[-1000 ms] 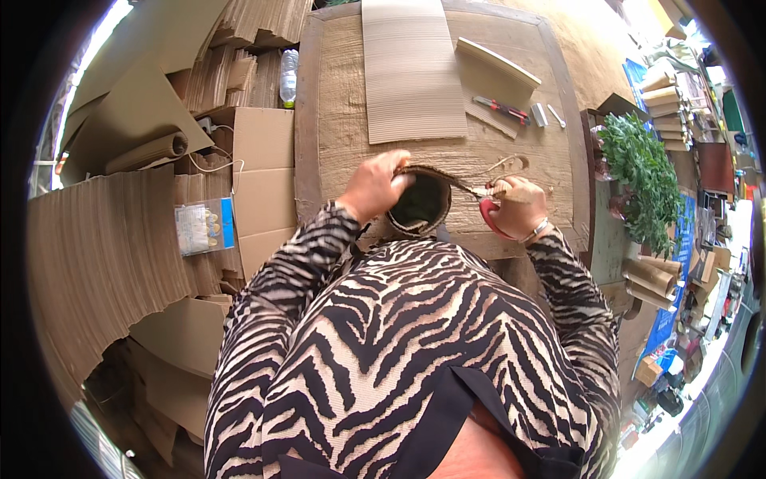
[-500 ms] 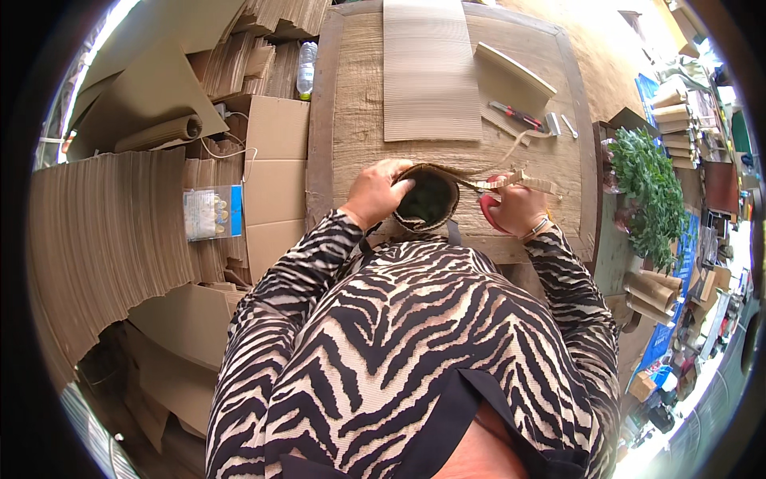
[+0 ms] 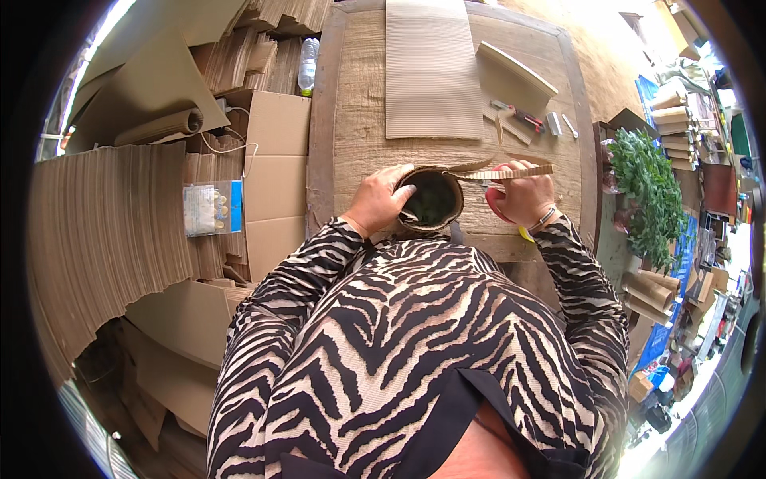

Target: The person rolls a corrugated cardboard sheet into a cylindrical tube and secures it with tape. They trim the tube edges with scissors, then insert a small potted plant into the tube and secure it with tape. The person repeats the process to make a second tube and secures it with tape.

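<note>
L forearm bent, angled fwd & in to near L part of table (image 3: 351,132). L hand (image 3: 373,201) grasping L side of cardboard tube (image 3: 444,182): thumb over rim, fingers round outside. Tube open end up, abt mid of table's near edge. Ridged sheet (image 3: 435,76) beyond, reaching far edge. Cardboard strip (image 3: 536,170) runs R from rim, over R hand (image 3: 530,199). R fingers curled round red-handled scissors (image 3: 495,203), twd near R corner; blades unclear.
</note>
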A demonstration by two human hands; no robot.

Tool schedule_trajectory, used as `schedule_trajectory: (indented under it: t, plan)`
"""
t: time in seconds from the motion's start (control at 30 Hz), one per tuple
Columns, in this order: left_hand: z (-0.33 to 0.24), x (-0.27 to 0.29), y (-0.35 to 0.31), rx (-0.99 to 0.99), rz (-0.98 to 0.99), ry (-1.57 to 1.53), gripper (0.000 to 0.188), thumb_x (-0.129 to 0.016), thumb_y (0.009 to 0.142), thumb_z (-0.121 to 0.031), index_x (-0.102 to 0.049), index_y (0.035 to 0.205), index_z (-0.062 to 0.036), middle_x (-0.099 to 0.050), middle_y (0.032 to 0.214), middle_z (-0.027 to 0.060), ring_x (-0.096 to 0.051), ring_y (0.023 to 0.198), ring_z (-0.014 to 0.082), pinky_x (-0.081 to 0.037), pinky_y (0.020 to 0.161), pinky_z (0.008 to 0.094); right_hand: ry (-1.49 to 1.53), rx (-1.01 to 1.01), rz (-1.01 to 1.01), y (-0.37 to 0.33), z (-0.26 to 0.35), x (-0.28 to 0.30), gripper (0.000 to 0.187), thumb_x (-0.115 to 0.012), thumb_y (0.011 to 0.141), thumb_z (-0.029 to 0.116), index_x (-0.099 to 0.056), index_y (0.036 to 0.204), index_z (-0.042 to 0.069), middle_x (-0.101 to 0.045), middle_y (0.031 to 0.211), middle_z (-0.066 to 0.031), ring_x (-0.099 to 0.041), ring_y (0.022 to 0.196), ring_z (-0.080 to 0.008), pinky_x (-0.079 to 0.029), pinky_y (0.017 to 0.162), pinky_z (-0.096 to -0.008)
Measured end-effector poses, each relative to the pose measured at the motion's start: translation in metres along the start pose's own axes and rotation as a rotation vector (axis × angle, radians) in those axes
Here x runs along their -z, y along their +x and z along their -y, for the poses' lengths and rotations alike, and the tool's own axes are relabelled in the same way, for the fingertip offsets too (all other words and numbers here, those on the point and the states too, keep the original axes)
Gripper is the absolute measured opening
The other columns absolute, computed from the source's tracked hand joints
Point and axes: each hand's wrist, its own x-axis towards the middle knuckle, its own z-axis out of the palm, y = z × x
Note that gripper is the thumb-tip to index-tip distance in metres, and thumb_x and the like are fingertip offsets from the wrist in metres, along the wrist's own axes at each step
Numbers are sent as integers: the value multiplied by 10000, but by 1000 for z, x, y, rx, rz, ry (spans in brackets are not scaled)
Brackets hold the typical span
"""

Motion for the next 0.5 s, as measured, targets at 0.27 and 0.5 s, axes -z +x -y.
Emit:
schedule_trajectory:
  t: [0.27,0.5]
  plan:
    - [0,-1,18,-103,-5,14,267,-637,892,-186,-683,1129,-72,-688,1119,140,-626,1055,334,-496,932,404,72,-126,256,19,10,8,205,-716,720,318,-730,814,137,-673,740,-110,-660,709,-293,-509,710,-409]
    - [2,-5,-7,-4,-9,-53,390,-629,914,-238,-626,1271,-80,-644,1247,162,-615,1142,338,-470,1009,382,131,20,94,15,0,6,187,-724,718,260,-625,834,153,-652,852,-46,-632,865,-260,-482,764,-393]
